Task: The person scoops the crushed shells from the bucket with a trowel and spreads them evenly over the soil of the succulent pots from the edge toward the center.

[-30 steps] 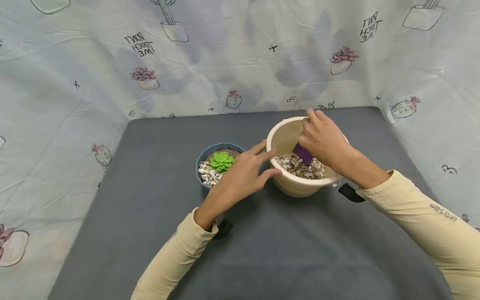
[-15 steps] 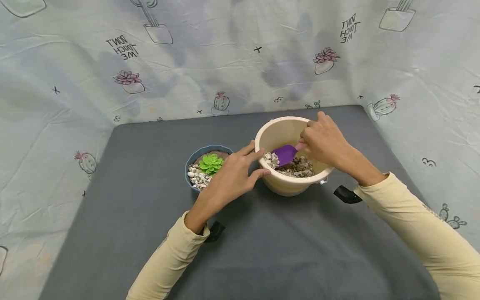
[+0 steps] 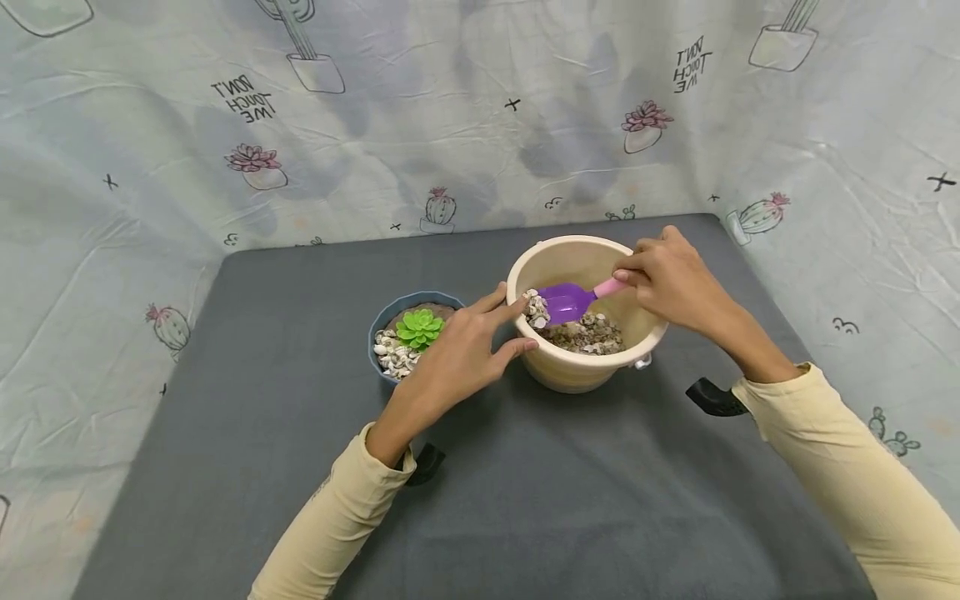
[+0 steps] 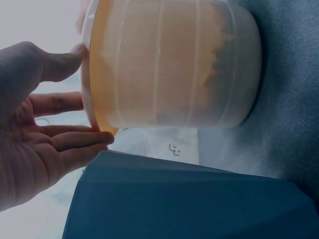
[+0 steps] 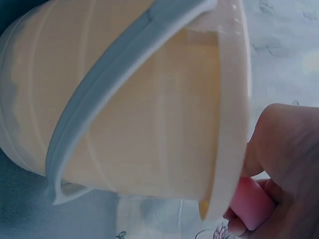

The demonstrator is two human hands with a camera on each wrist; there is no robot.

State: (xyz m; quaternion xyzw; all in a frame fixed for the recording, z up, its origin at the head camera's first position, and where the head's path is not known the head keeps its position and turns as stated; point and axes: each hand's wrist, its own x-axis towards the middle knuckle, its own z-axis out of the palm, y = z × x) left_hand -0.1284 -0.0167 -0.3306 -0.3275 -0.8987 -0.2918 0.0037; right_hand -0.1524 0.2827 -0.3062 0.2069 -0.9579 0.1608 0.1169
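My right hand (image 3: 678,279) grips the pink handle of a purple toy shovel (image 3: 567,302) inside a cream bucket (image 3: 573,379). Pale pebbles (image 3: 536,308) are heaped at the blade's tip, near the bucket's left wall. More gravel (image 3: 592,335) lies on the bucket's bottom. In the right wrist view, the pink handle (image 5: 251,203) shows beneath my curled fingers. My left hand (image 3: 465,354) touches the left side of the bucket's rim with thumb and fingers extended, as the left wrist view also shows. Under that hand, partly hidden, stands a blue pot (image 3: 372,350).
The blue pot holds a green succulent (image 3: 420,328), white pebbles (image 3: 396,354) and a brown patch. The bucket's grey handle (image 5: 99,74) hangs down its side. A grey table (image 3: 300,433) bears both containers, and a cactus-print cloth (image 3: 360,158) closes off the back and sides.
The shovel has come up out of the gravel and tipped toward the left wall, with pebbles at its tip. My right hand has risen and shifted right; my left hand stays at the rim.
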